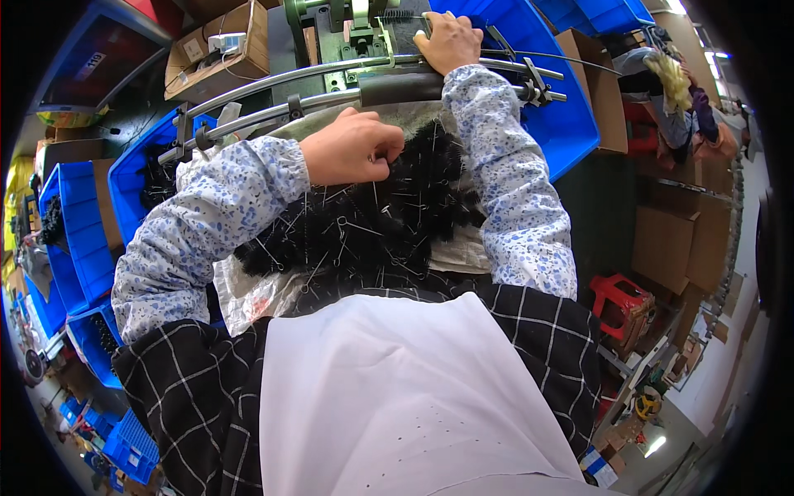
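A heap of black bristle brushes (364, 223) with wire stems lies on a pale sheet in the person's lap. The left hand (349, 147) rests on the heap's far edge, fingers curled shut on a brush (barely visible). Farther off, the right hand (449, 40) lies flat, fingers spread, on the green machine (351, 29) beyond the metal rails (273, 107).

1. Support: a pale, crinkled plastic sheet (248, 302) spread over the person's lap and the work surface; the surface beneath it cannot be made out.
2. Directly on the sheet: a heap of black bristly brushes with thin wire stems (372, 223), covering its middle.
3. Far edge: two curved grey metal rails (273, 112) cross just beyond the heap.
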